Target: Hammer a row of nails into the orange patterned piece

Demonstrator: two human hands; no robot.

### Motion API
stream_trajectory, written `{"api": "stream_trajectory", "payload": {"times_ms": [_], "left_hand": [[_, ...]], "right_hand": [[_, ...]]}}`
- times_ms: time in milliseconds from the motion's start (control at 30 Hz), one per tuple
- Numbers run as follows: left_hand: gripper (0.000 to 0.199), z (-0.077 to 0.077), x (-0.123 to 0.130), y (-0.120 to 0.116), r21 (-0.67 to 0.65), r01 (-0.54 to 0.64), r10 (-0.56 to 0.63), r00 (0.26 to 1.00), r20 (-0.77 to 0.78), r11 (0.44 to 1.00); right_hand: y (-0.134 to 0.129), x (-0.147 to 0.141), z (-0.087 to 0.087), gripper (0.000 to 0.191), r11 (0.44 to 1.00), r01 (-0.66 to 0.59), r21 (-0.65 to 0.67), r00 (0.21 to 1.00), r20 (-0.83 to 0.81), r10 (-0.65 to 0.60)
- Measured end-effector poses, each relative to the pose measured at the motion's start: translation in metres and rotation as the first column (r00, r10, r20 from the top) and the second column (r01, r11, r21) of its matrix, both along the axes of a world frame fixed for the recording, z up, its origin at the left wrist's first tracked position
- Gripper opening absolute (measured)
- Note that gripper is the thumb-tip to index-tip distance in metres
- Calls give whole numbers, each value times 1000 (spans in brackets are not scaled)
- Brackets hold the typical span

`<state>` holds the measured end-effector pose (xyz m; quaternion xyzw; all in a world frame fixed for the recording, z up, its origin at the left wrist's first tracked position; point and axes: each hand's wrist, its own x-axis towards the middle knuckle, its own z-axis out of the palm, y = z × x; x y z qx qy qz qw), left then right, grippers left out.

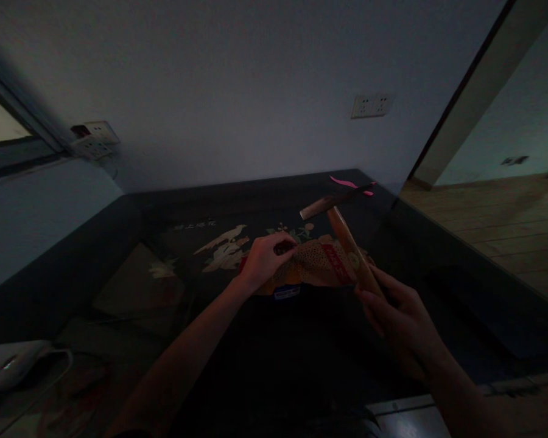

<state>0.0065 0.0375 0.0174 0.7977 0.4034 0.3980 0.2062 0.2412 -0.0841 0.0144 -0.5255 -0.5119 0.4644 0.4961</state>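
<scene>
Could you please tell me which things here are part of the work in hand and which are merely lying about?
In hand:
hammer, held by right hand
printed packet, pinned by left hand

Lying about:
pink strip
white device
wall sockets
dark table

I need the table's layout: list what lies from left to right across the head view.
White device → left hand → printed packet → hammer → right hand, gripping the hammer's handle.

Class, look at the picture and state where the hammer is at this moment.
In the head view the hammer is right of centre, its wooden handle gripped in the right hand, its head raised above the snack packet that the left hand pins on the dark table.
</scene>
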Motion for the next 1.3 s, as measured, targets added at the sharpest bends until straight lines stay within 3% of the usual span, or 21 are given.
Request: {"api": "stream_trajectory", "payload": {"times_ms": [100, 267, 367, 567, 767, 1000, 1200, 1300], "left_hand": [[13, -2, -1, 1, -25, -14, 14, 1000, -9, 1000], [15, -7, -2, 4, -109, -8, 13, 999, 46, 994], [13, -11, -1, 6, -138, -12, 24, 996, 86, 990], [8, -8, -2, 6, -143, -29, 37, 998, 51, 989], [7, -10, -1, 7, -132, -11, 19, 998, 56, 991], [16, -10, -3, 7, -164, -54, 53, 999, -12, 985], [9, -13, -2, 8, -165, -22, 24, 1000, 11, 986], [11, -13, -2, 8, -158, -32, 33, 999, 2, 987]], "right_hand": [[-4, 5, 22, 60, 999, 16, -39, 995, 94, -12], [-8, 13, 65, 58, 997, -71, 4, 968, 243, 68], [-10, 15, 78, 60, 994, -109, 6, 936, 336, 101], [-13, 12, 72, 53, 977, -172, -125, 888, 410, 208], [-16, 12, 77, 55, 993, -106, -48, 901, 419, 116], [-16, 8, 69, 53, 973, -160, -165, 885, 413, 215], [-19, 11, 73, 55, 989, -113, -91, 904, 404, 140], [-16, 12, 67, 57, 985, -123, -124, 908, 386, 162]]}}
